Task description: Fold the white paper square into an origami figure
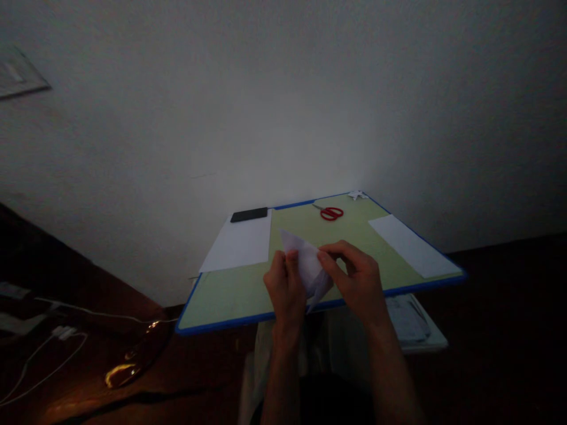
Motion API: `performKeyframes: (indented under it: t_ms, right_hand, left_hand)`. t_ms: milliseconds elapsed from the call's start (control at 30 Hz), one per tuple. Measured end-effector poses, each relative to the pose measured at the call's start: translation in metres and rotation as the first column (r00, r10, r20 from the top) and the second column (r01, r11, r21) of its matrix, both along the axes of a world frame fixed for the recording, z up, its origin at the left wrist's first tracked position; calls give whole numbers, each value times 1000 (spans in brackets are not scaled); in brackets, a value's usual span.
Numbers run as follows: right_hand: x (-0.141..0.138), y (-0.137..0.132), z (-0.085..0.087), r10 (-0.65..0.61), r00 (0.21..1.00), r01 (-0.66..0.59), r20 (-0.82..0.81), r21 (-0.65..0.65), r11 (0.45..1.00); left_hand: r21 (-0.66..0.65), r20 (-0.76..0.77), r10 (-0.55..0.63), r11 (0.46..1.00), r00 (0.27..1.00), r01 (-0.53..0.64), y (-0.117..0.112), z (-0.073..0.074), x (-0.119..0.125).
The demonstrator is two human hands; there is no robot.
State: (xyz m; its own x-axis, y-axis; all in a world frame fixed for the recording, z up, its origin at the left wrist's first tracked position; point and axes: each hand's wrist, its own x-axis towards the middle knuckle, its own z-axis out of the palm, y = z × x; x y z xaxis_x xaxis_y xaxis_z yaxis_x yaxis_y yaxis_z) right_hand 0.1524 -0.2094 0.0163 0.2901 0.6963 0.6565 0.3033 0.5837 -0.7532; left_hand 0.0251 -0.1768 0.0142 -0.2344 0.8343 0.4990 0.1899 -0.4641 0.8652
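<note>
Both my hands hold a folded piece of white paper (305,260) just above the near edge of a green board with a blue rim (230,295). My left hand (286,289) pinches the paper's left side with thumb and fingers closed on it. The paper's right side is gripped by my right hand (358,280), whose fingers curl over the top. The paper's pointed corner sticks up and to the left between the hands.
On the board lie a white sheet (239,245) at the left, a white strip (414,245) at the right, red scissors (331,213) and a black phone (248,215) at the back. White cables (48,348) lie on the dark floor at the left.
</note>
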Motion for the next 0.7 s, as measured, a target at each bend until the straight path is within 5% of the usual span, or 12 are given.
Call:
performKeyframes:
  t_ms: [200, 300, 467, 567, 700]
  right_hand:
    - [5, -3, -1, 110, 994, -111, -22, -47, 993]
    - [6, 0, -3, 69, 993, -79, -94, -101, 992]
    - [5, 14, -7, -146, 883, 86, -446, -153, 984]
    - [8, 20, -9, -176, 838, 94, -516, -181, 979]
    - [16, 18, -10, -102, 855, 21, -508, -163, 986]
  left_hand:
    - [-18, 51, -62, 998, 997, 63, 4, -3, -3]
    - [-62, 115, -199, 976, 973, 207, 7, -5, -6]
    - [-65, 20, -597, 800, 802, 597, 7, -6, -13]
    - [-124, 5, -649, 754, 761, 645, 8, -8, -15]
    - [-103, 75, -619, 775, 782, 623, 12, -9, -16]
